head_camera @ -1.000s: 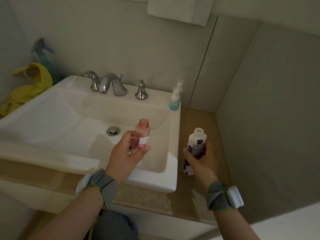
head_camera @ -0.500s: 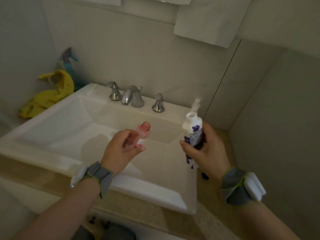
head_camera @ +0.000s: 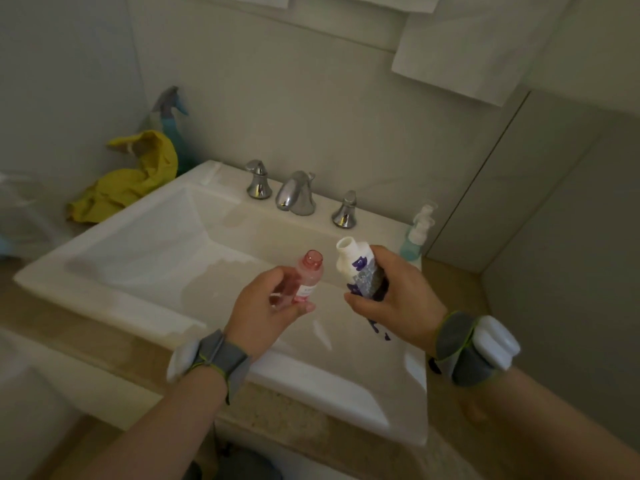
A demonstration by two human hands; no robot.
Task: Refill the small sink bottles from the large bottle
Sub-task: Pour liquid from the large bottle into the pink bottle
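Left hand: on my feed the left hand (head_camera: 266,306) is curled round the lower half of a small pink translucent plastic bottle (head_camera: 310,275), with the thumb across the front by its white label and the fingers behind.
Pink bottle: uncapped, with its mouth leaning slightly toward one o'clock, held in the air over the basin.
Right hand: the right hand (head_camera: 398,296) is wrapped round the middle of a large white plastic bottle with purple print (head_camera: 360,271), gripping it firmly.
Large bottle: cap off, tilted so its open neck points toward eleven o'clock. The neck sits just beside the pink bottle's mouth, at its two o'clock, and I read a narrow gap between them.
Wrists: grey fabric wristbands with white modules (head_camera: 474,348), one on each wrist.
Sink: a white rectangular ceramic sink (head_camera: 145,244) lies beneath both hands, the bottles above its right half.
Faucet: a chrome faucet spout (head_camera: 296,194) at twelve o'clock from the hands.
Pump bottle: a small teal pump bottle with a white head (head_camera: 414,237) stands on the sink's back right corner, at two o'clock from the right hand, near but apart.
Left side: a crumpled yellow cloth (head_camera: 131,178) at ten o'clock, with a blue-and-grey spray bottle (head_camera: 171,109) upright behind it.
Counter: a beige speckled stone counter (head_camera: 277,410) at six o'clock, under the sink's front rim.
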